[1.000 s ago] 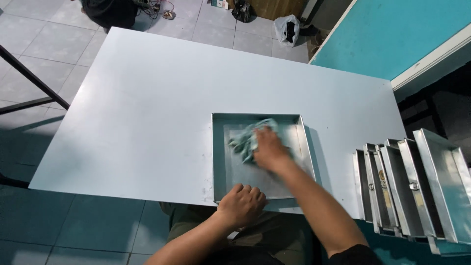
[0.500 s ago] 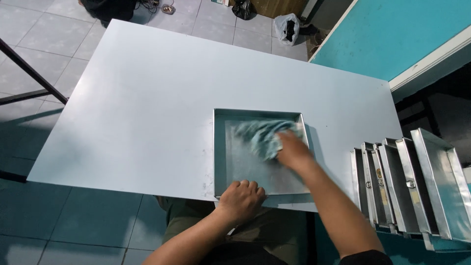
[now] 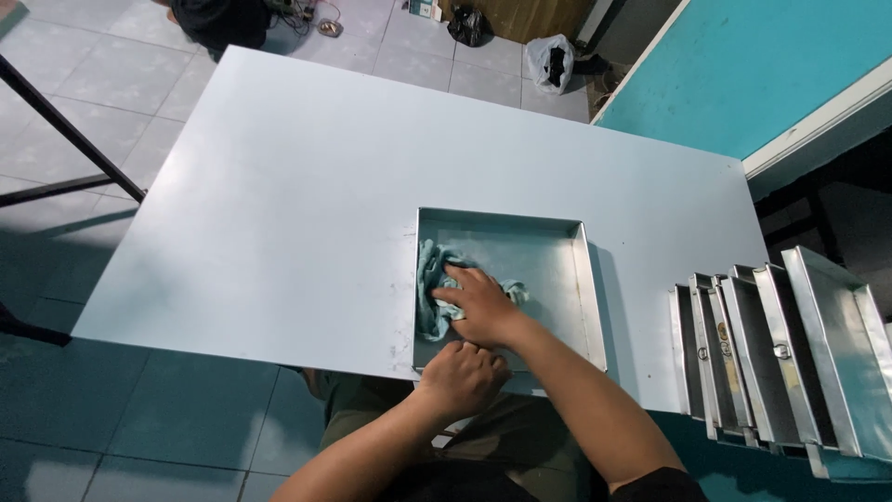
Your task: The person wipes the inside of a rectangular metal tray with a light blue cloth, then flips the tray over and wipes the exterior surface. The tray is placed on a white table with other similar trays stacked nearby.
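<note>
A square metal tray (image 3: 583, 279) lies on the pale table (image 3: 307, 204) near its front edge. Inside it, at the left side, my right hand (image 3: 478, 305) presses down on a crumpled light-green cloth (image 3: 432, 279), fingers spread over it. My left hand (image 3: 462, 376) grips the tray's near rim, fist closed around the edge. Part of the cloth is hidden under my right palm.
Several metal trays (image 3: 790, 353) stand on edge in a row at the table's right end. A teal wall (image 3: 771, 65) rises at the far right. Bags (image 3: 553, 60) and dark clutter lie on the tiled floor beyond the table. A black stand leg (image 3: 65, 130) crosses at left.
My right hand has swept the cloth from the tray's far right corner across to its left side. My left hand has stayed on the near rim.
</note>
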